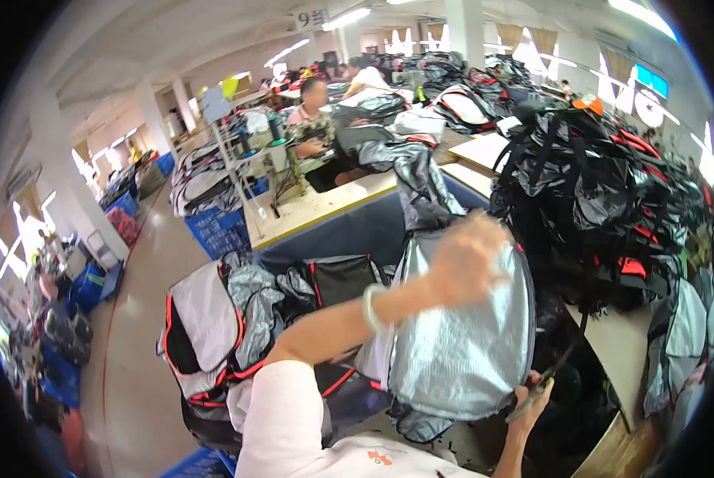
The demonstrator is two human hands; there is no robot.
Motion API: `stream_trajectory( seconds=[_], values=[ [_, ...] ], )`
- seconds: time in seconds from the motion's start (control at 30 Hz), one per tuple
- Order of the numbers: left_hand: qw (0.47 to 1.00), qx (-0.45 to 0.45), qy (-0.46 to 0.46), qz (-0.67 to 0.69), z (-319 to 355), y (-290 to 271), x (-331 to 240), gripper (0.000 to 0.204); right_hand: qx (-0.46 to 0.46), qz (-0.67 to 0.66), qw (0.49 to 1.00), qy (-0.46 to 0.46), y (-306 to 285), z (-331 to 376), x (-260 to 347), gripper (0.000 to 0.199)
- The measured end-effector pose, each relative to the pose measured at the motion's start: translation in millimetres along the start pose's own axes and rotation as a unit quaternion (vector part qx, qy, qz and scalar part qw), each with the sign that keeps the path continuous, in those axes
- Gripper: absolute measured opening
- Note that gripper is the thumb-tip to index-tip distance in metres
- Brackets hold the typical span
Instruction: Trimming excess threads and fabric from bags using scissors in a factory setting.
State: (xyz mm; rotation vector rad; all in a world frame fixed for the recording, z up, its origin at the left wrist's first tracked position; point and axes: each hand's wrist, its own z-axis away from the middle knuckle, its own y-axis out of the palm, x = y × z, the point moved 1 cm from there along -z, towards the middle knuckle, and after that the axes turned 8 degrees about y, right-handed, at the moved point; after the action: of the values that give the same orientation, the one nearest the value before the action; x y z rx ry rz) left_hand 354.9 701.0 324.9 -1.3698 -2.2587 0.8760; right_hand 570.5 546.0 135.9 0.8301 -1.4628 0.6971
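I begin with my left grip (475, 253), which hangs over the upper right part of the silver bag (460, 342); it is so blurred that I cannot tell whether it is clenched, released or pinching the fabric. My right grip (532, 398) sits at the bag's lower right corner, fingers bent; something slim and greyish shows beside them, but from here I cannot make out whether they are closed on it.

The relation I would work from is this: the bag lies directly below the left grip and just left of the right one, its slightly longer axis running away from my body, its rounded corners facing me. The right grip is nearer to the close edge, the left to the far end. My left forearm, with a pale bracelet (374, 309) at the wrist, crosses the bag's upper left side, so it hides part of that edge from me.

Farther out, red-trimmed bags (205, 311) lie to the left, and a heap of black bags (564, 175) rises on the right. Beyond the far end, crumpled silver fabric (422, 179) hangs over the edge of a bench (325, 213), where a co-worker (313, 119) sits on the opposite side.
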Motion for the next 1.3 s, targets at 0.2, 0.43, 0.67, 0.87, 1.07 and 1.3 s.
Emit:
stream_trajectory(
  seconds=[0.2, 0.43, 0.67, 0.87, 1.07, 1.3],
  values=[
    [0.923, 0.310, -0.228, 0.021, 10.3, 105.6, 116.1, 0.062, -0.143, 0.068, 0.984, 0.084, -26.5, 51.2, -62.7, 0.037],
    [0.980, 0.157, -0.109, -0.048, 38.2, 73.9, 42.7, 0.041, -0.235, 0.059, 0.967, 0.074, -39.6, 60.9, -79.9, 0.020],
    [0.998, -0.028, -0.035, -0.045, -17.7, -94.0, -10.8, 0.013, -0.244, -0.056, 0.968, -0.013, -60.0, -26.1, 51.0, 0.016],
    [0.973, -0.181, 0.066, -0.123, 20.9, -161.1, -22.6, 0.007, -0.009, 0.149, 0.910, -0.386, -7.7, -101.1, 99.3, 0.019],
    [0.990, -0.122, -0.017, -0.075, 63.7, -131.8, -1.1, 0.013, 0.081, 0.225, 0.783, -0.574, -12.6, -118.7, 77.9, 0.021],
    [0.988, 0.050, -0.148, 0.012, 105.3, -46.9, 64.9, 0.023, 0.063, 0.077, 0.983, -0.156, -84.0, -54.1, -26.9, 0.040]
  ],
)
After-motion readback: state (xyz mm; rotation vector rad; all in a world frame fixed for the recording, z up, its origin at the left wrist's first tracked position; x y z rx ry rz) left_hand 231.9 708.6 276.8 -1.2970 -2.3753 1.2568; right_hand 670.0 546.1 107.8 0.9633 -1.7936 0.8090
